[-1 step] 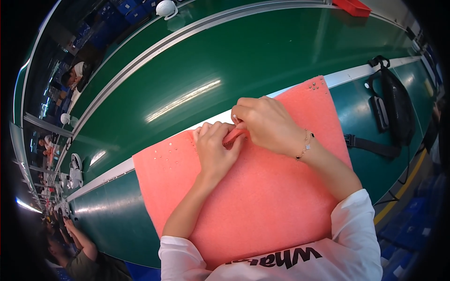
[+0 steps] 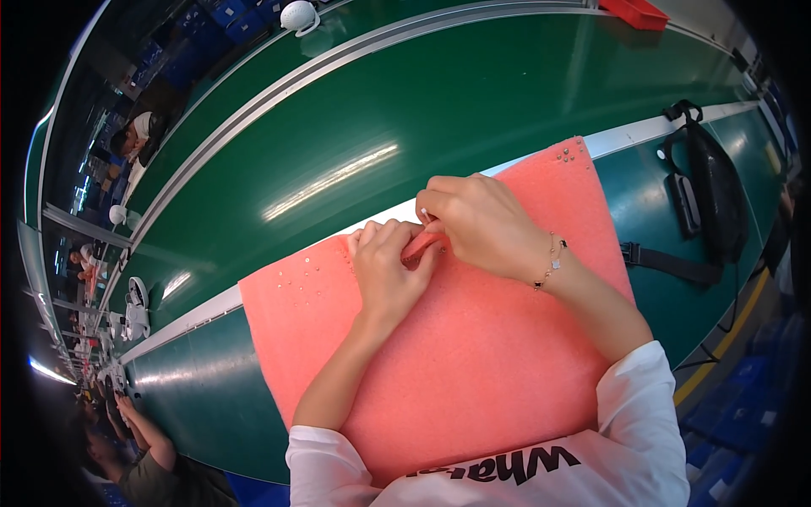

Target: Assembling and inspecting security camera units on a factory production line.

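A soft salmon-pink foam sheet point(image 2: 473, 363) lies in front of me, overlapping the metal rail. At its far edge my left hand point(image 2: 387, 270) is closed, thumb and fingers pinching a raised fold point(image 2: 422, 243) of the foam. Right beside it, my right hand point(image 2: 486, 224) is closed with bent fingers, its tips meeting at the same fold. A tiny pale spot shows at those fingertips, too small to name. Small shiny round pieces point(image 2: 302, 283) are scattered on the sheet's left part. Several small metallic pieces point(image 2: 569, 155) sit at its far right corner.
A green conveyor belt point(image 2: 473, 101) runs beyond the metal rail point(image 2: 372, 218). On the right lie a black bag point(image 2: 716, 190) and a strap point(image 2: 676, 264). A red tray point(image 2: 635, 12) stands far right. Other people work at the left, one person's forearm point(image 2: 145, 422) showing.
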A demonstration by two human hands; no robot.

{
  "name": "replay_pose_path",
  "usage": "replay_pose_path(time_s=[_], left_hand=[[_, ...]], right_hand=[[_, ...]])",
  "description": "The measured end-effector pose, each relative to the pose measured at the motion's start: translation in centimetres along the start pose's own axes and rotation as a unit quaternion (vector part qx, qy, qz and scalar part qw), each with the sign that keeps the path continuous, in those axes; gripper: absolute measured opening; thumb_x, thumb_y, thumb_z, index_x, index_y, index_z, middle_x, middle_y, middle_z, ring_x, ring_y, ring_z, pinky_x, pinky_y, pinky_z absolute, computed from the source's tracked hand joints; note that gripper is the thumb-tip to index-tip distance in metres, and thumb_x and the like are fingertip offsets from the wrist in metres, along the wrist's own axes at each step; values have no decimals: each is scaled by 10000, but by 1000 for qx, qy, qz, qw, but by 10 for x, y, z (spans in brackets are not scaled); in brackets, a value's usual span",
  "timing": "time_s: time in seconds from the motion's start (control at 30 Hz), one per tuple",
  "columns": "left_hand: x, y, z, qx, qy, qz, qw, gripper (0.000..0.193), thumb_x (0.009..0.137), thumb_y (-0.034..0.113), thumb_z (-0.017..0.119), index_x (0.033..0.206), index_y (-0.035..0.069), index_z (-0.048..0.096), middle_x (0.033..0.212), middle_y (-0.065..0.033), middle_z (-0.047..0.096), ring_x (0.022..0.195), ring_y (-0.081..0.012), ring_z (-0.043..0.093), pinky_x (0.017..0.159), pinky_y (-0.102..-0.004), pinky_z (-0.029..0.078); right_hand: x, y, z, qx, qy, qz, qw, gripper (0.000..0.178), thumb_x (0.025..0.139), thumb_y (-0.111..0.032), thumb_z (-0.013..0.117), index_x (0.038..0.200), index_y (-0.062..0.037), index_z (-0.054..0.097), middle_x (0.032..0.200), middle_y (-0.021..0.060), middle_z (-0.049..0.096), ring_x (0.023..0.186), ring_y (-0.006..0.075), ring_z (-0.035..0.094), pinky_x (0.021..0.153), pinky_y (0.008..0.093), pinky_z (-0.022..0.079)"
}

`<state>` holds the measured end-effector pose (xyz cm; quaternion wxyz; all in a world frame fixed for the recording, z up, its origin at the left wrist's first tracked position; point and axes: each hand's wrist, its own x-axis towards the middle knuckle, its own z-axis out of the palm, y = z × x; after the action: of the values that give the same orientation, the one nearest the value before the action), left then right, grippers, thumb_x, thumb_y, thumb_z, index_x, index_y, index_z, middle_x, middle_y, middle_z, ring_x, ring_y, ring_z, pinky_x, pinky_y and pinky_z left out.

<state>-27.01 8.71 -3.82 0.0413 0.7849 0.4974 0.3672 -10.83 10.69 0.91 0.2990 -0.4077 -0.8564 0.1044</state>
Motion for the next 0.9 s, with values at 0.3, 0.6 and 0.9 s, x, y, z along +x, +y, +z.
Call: replay_pose_path(time_s=[0.3,0.6,0.9], left_hand=[[2,1,-3,3,-16,-7,1000,187,653,95,737,800,46,631,724,-31,566,730,-204,501,764,-345,335],[4,-3,-9,-46,-31,-5,998,128,755,181,676,840,86,667,695,-24,522,696,-194,456,739,-342,305],[5,-6,-9,-60,-31,-5,998,118,777,176,654,833,73,663,676,-44,514,676,-205,450,731,-340,302]], right_hand=[[2,1,-7,58,12,-7,998,117,672,38,624,777,-5,598,777,130,587,709,331,596,583,417,476],[3,-1,-8,43,19,-5,999,148,645,48,643,778,-2,600,806,133,604,703,330,602,573,404,483],[4,0,-8,88,44,-5,995,154,636,52,651,768,5,589,784,137,608,693,333,602,572,401,483]])
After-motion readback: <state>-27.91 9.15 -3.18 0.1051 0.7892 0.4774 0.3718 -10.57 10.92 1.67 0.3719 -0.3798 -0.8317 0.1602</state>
